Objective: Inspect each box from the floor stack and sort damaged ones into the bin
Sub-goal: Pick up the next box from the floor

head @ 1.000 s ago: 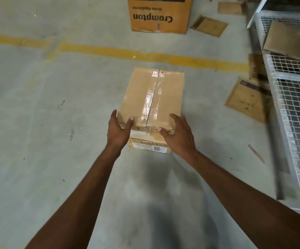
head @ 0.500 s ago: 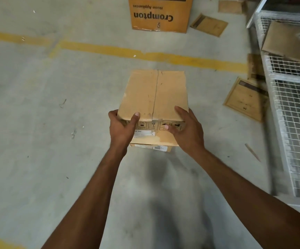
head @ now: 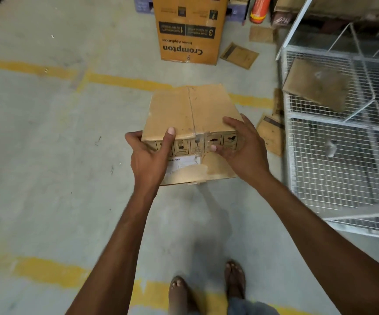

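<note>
**Item in hand.** One cardboard box (head: 190,114), which you held between both hands above the middle of the floor (head: 47,144), its near face tipped toward you. It looked raised off the concrete, though its far bottom edge was hidden.

**Left hand** (head: 149,155). It grasped the near-left corner of the box, with the thumb on top and the fingers wrapped round the side.

**Right hand** (head: 243,146). It grasped the near-right corner, with the fingers spread over the top and the thumb pressed on the front face. It was slightly blurred.

**Condition noted.** The top seam was rough and untaped, the white label (head: 181,164) was partly torn, and a scuffed patch showed beside it. You would likely class this one as damaged.

**Progress.** Inspection of this box was under way and it was not yet sorted. No floor stack was in view, so the number of boxes left could not be told. The wire bin (head: 343,160) stood along the right edge of the floor, just beside you. A cardboard sheet (head: 318,85) lay at its far end, and no sorted boxes could be made out inside.

**Surroundings.** The floor was grey concrete crossed by worn yellow lines (head: 124,81). A tall orange carton (head: 188,30) stood at the far edge, with a red cylinder (head: 257,9) to its right. Flat cardboard pieces (head: 239,55) lay near the far-right corner, and another (head: 271,135) lay against the bin. Your feet (head: 178,294) were at the near edge.
</note>
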Demonstrator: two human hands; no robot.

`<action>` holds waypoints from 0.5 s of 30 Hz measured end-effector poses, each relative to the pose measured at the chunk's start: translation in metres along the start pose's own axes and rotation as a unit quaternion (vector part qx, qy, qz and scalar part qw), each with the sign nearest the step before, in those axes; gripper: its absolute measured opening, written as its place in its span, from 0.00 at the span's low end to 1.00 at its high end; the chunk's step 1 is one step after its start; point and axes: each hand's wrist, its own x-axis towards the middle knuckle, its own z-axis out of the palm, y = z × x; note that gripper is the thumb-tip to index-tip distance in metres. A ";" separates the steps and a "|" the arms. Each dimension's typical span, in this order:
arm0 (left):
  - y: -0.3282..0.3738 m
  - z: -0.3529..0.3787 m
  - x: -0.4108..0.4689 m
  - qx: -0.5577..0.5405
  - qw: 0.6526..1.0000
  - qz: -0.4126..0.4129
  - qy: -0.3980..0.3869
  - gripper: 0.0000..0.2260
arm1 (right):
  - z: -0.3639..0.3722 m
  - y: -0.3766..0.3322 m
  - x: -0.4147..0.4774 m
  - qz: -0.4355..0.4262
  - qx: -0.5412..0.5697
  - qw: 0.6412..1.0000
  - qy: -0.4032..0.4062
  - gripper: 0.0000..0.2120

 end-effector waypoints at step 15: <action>0.235 -0.051 -0.240 -0.015 0.988 0.138 0.061 0.13 | -0.260 -0.136 -0.147 -0.149 0.042 0.986 0.068 0.35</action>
